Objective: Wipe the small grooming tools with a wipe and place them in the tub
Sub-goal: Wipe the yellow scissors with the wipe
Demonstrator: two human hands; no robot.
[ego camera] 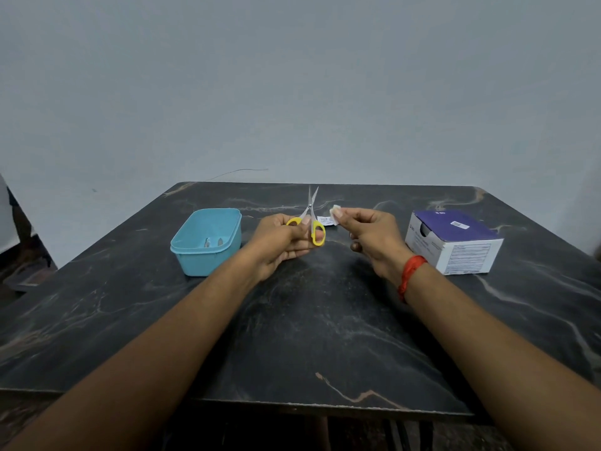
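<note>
My left hand [279, 242] grips small scissors [313, 216] by their yellow handles, with fingers through the loops. The blades point up and away and stand slightly apart. My right hand [370, 236] pinches a small folded white wipe [335, 211] between thumb and fingertips, just right of the scissors and not touching them. A light blue plastic tub [208, 222] stands on the table left of my left hand. Two small metal tools [213, 242] lie inside it.
A purple and white box [455, 239] stands at the right of the dark marble table [292, 320]. A torn white wipe packet [325, 220] lies on the table behind my hands. A plain wall rises behind the table's far edge.
</note>
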